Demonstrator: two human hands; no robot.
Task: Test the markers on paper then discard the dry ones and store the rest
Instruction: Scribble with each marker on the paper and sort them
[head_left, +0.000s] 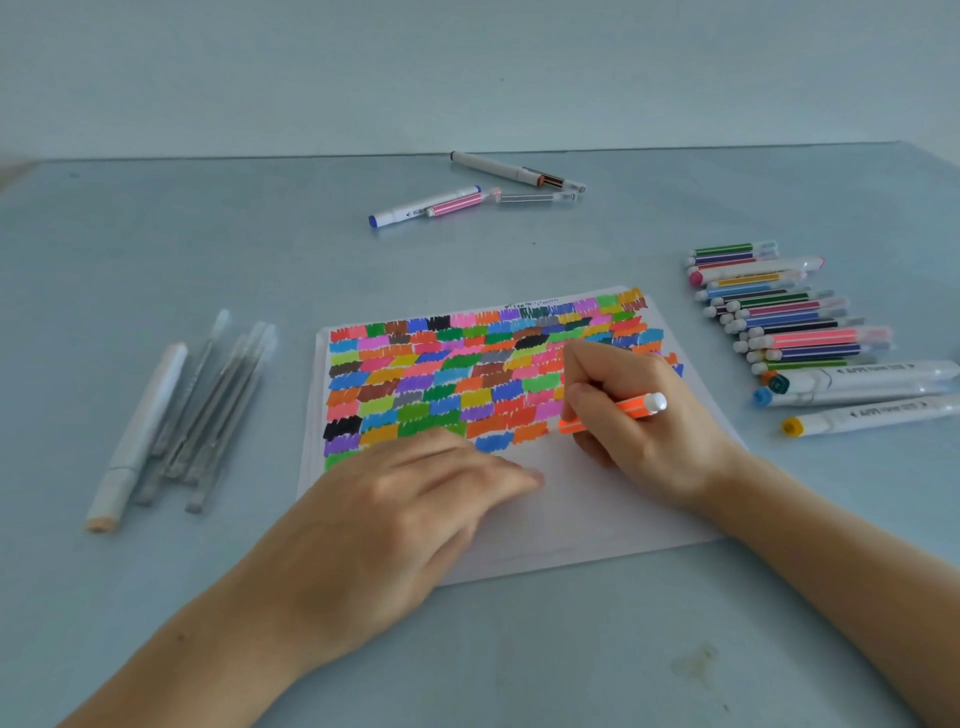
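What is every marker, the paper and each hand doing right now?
orange marker: held in the right hand, tip end down at the paper
right hand: grips the orange marker
left hand: flat, pressing the paper
paper: flat on the table, mostly filled with colour patches
coloured markers on the right: lying side by side
grey pens on the left: lying bunched
far markers: lying loose

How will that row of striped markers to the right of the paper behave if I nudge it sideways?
The striped markers look round-barrelled and lie side by side on the smooth table, so they would probably roll and scatter rather than slide as a block. They look slim and plastic, likely light. The right hand grips the orange marker and the left hand presses the paper, so neither is free.
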